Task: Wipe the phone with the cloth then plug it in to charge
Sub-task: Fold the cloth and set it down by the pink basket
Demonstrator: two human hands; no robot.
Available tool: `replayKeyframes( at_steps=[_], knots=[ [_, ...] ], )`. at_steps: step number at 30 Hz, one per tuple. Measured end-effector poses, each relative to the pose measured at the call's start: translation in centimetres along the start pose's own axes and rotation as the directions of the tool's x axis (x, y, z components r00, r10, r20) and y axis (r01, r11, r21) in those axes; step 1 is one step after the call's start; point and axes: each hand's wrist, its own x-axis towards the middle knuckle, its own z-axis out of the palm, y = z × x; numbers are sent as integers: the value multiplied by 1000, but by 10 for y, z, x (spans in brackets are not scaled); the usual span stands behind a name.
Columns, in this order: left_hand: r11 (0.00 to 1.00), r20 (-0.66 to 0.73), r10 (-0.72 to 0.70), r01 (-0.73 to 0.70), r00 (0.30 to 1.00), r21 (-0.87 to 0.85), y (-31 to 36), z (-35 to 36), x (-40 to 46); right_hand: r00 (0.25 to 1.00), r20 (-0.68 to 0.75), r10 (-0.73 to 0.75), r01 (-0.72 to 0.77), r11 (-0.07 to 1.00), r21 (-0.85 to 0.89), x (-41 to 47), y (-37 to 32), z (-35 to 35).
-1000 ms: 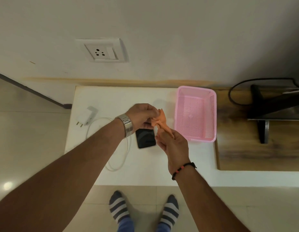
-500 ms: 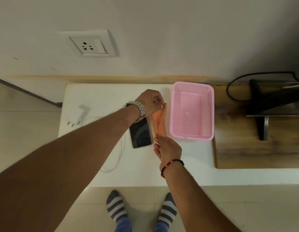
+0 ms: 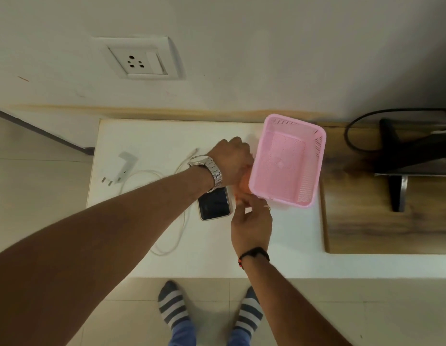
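Both hands hold the orange cloth [image 3: 242,186]: left hand [image 3: 231,161] and right hand [image 3: 251,226] fingers pinched on its ends. The phone [image 3: 214,204] lies face-up on the table [image 3: 154,141], unsecured; a wipe may push it into the pink basket [image 3: 289,158].

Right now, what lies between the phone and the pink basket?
In the head view, the orange cloth fills that gap, held by the left hand and right hand, between phone and basket.
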Motion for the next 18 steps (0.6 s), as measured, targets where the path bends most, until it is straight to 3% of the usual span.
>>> replayKeyframes(
  at_steps=[3, 6, 13, 15, 18],
  knots=[
    [1000, 5, -6, 6, 1000, 14, -1, 5, -2, 967, 154, -202, 237, 938, -254, 0, 8, 4],
    [999, 0, -45, 45, 999, 3, -2, 11, -2, 922, 322, -217, 340, 851, -400, 7, 18, 3],
    [992, -6, -123, 123, 992, 30, 7, 8, -13, 931, 293, -219, 352, 754, -554, 7, 30, -12],
    [978, -28, -196, 193, 980, -85, 9, 1, -15, 932, 290, -220, 350, 759, -549, 6, 29, -14],
    [862, -75, -281, 217, 957, -459, 20, -7, -14, 924, 284, -258, 375, 764, -525, 5, 22, -13]
  ],
)
